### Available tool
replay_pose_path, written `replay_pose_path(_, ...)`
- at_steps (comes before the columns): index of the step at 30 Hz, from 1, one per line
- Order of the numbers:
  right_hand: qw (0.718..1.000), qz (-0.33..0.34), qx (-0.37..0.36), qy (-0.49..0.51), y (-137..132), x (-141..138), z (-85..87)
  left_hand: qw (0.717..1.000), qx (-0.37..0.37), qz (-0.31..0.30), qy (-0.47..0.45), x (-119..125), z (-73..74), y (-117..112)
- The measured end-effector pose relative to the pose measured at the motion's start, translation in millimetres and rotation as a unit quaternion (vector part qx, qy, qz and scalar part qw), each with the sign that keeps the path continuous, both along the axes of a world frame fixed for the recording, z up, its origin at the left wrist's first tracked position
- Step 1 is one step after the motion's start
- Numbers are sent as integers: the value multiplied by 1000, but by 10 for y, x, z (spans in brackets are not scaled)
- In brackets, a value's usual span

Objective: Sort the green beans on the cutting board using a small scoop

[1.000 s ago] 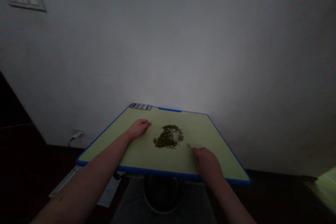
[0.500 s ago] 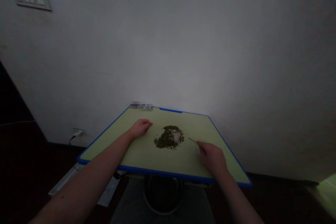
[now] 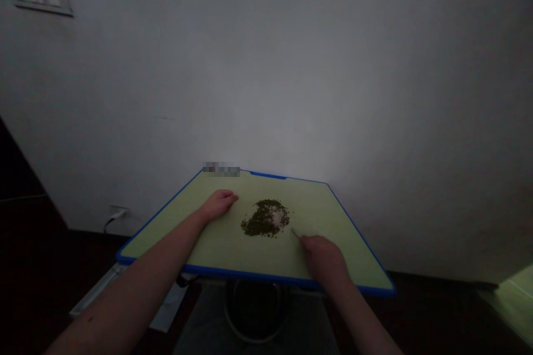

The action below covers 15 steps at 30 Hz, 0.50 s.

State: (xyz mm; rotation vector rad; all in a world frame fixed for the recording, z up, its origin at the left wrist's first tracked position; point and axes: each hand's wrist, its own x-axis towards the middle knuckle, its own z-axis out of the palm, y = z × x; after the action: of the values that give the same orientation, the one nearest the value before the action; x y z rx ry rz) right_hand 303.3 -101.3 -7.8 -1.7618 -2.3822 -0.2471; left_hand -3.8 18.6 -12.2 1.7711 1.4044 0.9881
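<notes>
"Largest first: what could go wrong for us?"

"If we jolt the counter (image 3: 233,255), loose bits could roll off its near edge; the round pot (image 3: 252,340), below the pile on the near side, might miss some."

"And the pile (image 3: 262,219)?"

"It lies mid-counter, unwalled, so a wide sweep could scatter it. Left of it rests our left hand (image 3: 219,205), curled; we can't tell whether that grip has anything. Right of it, our right hand (image 3: 327,258) has its grip closed on a thin tool (image 3: 295,233), tip just beside the pile; a jerk could flick strays."

"Materials?"

"We see a flat, pale-yellow counter edged blue, a dark pot, a grainy, ragged green pile with a pale patch (image 3: 278,217) on its right, and a slender tool, its material unclear."
</notes>
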Motion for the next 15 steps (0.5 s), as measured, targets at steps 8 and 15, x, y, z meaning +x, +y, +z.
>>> replay_pose_path(8,996,-87,-20,-14,327,32,88,1000,0,-7,-1,-26,-11,9)
replay_pose_path(15,994,-95,45,36,448,99,241,1000,-4,4,4,-21,35,-41)
